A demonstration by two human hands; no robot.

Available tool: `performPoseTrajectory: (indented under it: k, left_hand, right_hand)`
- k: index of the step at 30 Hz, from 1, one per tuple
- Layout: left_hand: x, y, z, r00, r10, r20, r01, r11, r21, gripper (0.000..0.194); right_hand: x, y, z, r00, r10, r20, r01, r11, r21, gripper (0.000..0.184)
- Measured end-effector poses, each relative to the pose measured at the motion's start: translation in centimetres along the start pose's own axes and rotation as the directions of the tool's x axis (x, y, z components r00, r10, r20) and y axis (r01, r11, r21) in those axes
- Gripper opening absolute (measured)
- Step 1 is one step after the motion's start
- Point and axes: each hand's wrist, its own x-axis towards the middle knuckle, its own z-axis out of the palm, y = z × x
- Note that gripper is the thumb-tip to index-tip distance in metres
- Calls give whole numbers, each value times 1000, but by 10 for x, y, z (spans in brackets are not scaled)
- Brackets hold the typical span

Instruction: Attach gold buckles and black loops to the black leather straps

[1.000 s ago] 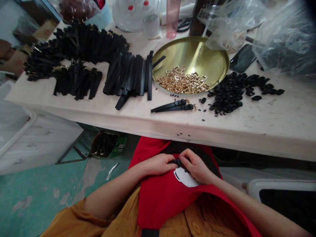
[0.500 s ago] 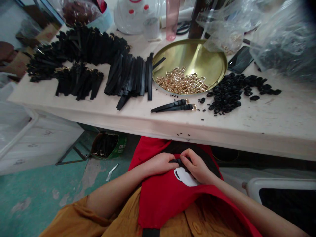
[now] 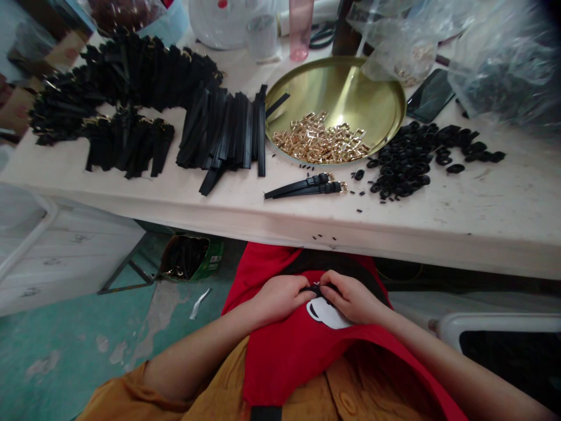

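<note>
Glossy metal buckles (image 3: 322,145) (matt cloth apron (image 3: 284,362))

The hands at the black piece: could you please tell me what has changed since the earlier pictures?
The right hand has shifted slightly, flattening over the black piece. The left hand keeps hold; nothing was let go. The straps, gold buckles and black loops stayed put.

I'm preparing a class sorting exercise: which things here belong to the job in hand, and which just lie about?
Probably the job:
black piece held by left hand and right hand
black strips
gold buckles
black loops
buckled straps

Apparently just lying about:
pink container
dark phone
white scrap on floor
</note>
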Motion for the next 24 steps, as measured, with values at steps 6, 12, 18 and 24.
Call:
performPoseTrajectory:
  k: [6,12,18,24]
  left_hand:
    - [1,2,-1,1000,21,-10,-19,984,179,32]
    - [-5,0,-17,993,73,89,-75,997,14,28]
    - [0,-3,-12,994,71,89,-70,997,-16,31]
    - [-2,-7,-8,997,42,70,-36,996,-85,28]
  right_hand:
    - [4,1,3,998,-49,26,52,990,-131,13]
    - [0,1,4,998,-55,-18,55,998,-1,12]
    - [-3,0,5,996,-80,24,81,996,-30,9]
    - [-3,1,10,998,-43,-37,44,998,41,13]
